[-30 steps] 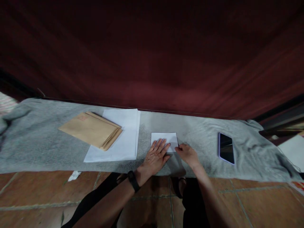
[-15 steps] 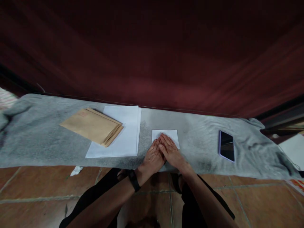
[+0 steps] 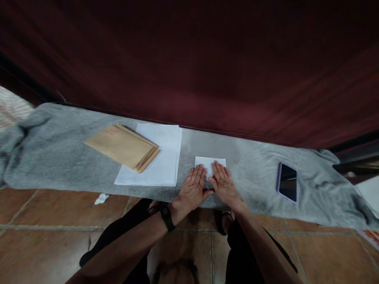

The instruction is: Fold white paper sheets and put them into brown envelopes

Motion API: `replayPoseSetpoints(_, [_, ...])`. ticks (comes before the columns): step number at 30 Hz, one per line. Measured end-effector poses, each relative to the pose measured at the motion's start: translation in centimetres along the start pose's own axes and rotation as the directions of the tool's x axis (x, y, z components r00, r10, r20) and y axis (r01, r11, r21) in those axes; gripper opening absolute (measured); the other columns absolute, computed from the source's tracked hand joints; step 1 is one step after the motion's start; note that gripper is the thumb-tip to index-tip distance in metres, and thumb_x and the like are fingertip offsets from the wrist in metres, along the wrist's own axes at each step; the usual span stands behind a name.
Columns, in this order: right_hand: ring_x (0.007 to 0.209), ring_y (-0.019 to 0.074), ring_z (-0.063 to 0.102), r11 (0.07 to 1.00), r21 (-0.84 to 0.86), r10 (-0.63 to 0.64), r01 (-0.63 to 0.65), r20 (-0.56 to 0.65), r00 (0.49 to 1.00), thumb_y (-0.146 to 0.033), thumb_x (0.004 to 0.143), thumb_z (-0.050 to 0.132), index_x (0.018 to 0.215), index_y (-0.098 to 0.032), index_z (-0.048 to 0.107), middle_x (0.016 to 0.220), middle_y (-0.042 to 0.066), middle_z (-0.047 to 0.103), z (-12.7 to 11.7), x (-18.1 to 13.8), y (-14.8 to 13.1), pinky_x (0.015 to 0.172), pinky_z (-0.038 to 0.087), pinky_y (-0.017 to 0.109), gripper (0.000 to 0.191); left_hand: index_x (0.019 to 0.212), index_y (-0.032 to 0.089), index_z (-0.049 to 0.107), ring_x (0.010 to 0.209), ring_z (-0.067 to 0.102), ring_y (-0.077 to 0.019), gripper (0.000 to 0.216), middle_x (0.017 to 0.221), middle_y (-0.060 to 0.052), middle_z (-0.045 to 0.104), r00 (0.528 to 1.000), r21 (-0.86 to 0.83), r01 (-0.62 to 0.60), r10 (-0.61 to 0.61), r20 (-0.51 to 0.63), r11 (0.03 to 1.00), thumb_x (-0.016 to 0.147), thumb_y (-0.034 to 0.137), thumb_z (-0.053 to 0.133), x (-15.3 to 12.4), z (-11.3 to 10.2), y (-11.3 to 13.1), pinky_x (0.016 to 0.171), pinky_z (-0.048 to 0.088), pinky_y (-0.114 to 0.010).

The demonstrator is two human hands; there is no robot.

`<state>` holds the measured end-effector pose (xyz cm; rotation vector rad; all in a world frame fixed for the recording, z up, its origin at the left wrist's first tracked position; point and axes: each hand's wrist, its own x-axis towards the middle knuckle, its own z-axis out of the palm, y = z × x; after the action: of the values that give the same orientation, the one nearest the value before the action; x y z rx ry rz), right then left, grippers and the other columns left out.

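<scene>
The paper (image 3: pixel 209 165) lies flat near the middle of the draped table (image 3: pixel 251 169), under the front of both hands. The left hand (image 3: pixel 192 189) covers its 7 o'clock corner, fingers straight, side by side, thumb out toward 3. The right hand (image 3: pixel 225 187) covers its 5 o'clock corner, fingers straight and slightly parted, thumb toward 10. Neither pinches anything; the 2 hands are just apart.

The step in hand looks like pressing the paper smooth. A next move would call for even, light pressure outward, then lifting clear without dragging.

The paper's 12 o'clock edge shows; its 6 o'clock edge is mostly hidden. The table's near edge runs close by at 6, under the wrists. Toward 12 a short bare strip ends at the curtain (image 3: pixel 192 79). Toward 9 a narrow gap separates it from the sheets (image 3: pixel 166 157), with the envelopes (image 3: pixel 122 148) on them. The widest room is toward 3, before the phone (image 3: pixel 287 182).
</scene>
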<state>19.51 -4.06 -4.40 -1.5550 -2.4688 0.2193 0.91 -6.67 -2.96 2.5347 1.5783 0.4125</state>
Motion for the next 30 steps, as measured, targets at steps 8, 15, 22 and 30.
replayPoseSetpoints(8, [0.155, 0.0259, 0.02, 0.996, -0.045, 0.081, -0.083, -0.034, 0.996, -0.043, 0.107, 0.028, 0.162, -0.012, 0.018, 0.167, 0.014, 0.023, -0.3, -0.9, 0.9, 0.125, 0.02, 0.051, 0.064, 0.154, 0.002, 0.03, 0.153, 0.023, -0.0341, 0.085, 0.162, -0.026, 0.03, 0.999, 0.015, 0.037, -0.036, -0.04, 0.999, 0.094, 0.057, 0.054, -0.7, 0.0, -1.3, 0.123, 0.027, -0.051])
replayPoseSetpoints(15, [0.154, 0.0261, 0.022, 0.99, -0.043, 0.131, -0.132, -0.022, 0.991, -0.046, 0.106, 0.029, 0.162, -0.014, 0.019, 0.166, 0.014, 0.025, -0.8, -1.6, 1.6, 0.125, 0.021, 0.05, 0.065, 0.153, 0.001, 0.033, 0.153, 0.026, -0.0336, 0.078, 0.16, -0.026, 0.035, 0.998, 0.001, 0.028, -0.028, -0.056, 1.0, 0.097, 0.053, 0.05, -0.9, -0.2, -2.2, 0.124, 0.028, -0.051])
replayPoseSetpoints(22, [0.154, 0.0238, 0.023, 0.989, 0.023, 0.145, -0.143, -0.058, 0.988, -0.045, 0.108, 0.02, 0.16, -0.016, 0.025, 0.164, 0.011, 0.031, -1.8, 0.2, 0.2, 0.126, 0.017, 0.053, 0.061, 0.152, 0.001, 0.033, 0.153, 0.027, -0.0307, 0.064, 0.159, -0.024, 0.038, 0.994, 0.021, 0.041, -0.039, -0.106, 0.999, 0.102, 0.039, 0.038, 1.5, -0.6, -1.2, 0.125, 0.027, -0.051])
replayPoseSetpoints(30, [0.152, 0.0202, 0.028, 0.998, 0.025, 0.053, -0.052, -0.069, 0.996, -0.04, 0.109, 0.019, 0.156, -0.012, 0.037, 0.161, 0.01, 0.038, -0.5, 2.7, -2.5, 0.127, 0.02, 0.045, 0.057, 0.152, -0.001, 0.035, 0.153, 0.026, -0.0276, 0.057, 0.161, -0.022, 0.034, 0.999, 0.127, 0.007, -0.002, -0.033, 0.992, 0.097, 0.015, 0.029, 3.9, 1.1, -1.2, 0.124, 0.028, -0.048])
